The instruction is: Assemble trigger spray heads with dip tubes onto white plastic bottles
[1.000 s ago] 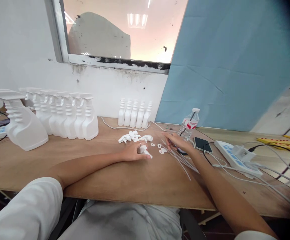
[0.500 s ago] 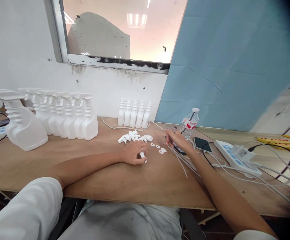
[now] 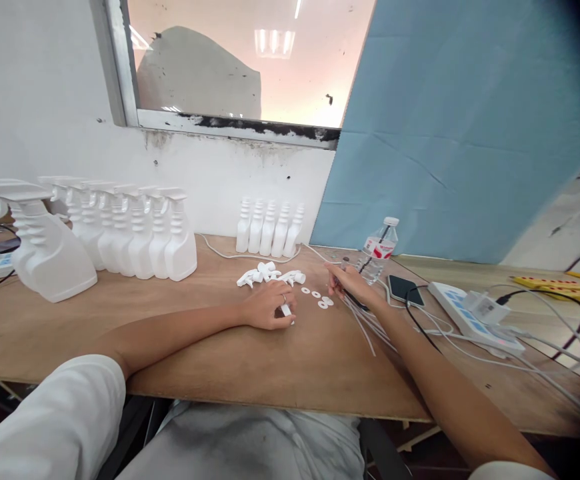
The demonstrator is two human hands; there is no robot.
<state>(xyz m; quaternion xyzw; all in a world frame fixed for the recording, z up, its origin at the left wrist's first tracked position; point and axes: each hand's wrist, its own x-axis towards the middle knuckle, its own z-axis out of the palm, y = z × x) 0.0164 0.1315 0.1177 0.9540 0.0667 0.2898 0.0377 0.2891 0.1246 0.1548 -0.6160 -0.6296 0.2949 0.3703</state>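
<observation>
My left hand (image 3: 270,307) rests on the wooden table, its fingers curled round a white spray trigger head (image 3: 286,310) that shows only in part. Just beyond it lie several more white trigger heads (image 3: 266,272) in a loose pile. Between my hands are several flat white washers (image 3: 316,294). My right hand (image 3: 347,280) is over the far end of a bundle of thin white tubes (image 3: 365,323); its index finger points left and the others are bent in. What those fingers hold, if anything, I cannot make out.
Large white spray bottles (image 3: 180,243) with trigger tops stand in a row at left. Several small white bottles (image 3: 269,230) stand by the wall. At right are a water bottle (image 3: 380,250), a phone (image 3: 404,290), and a power strip (image 3: 475,317) with tangled cables.
My right hand has shifted slightly nearer, its index finger now stretched out to the left. My left hand stays in place with the trigger head.
</observation>
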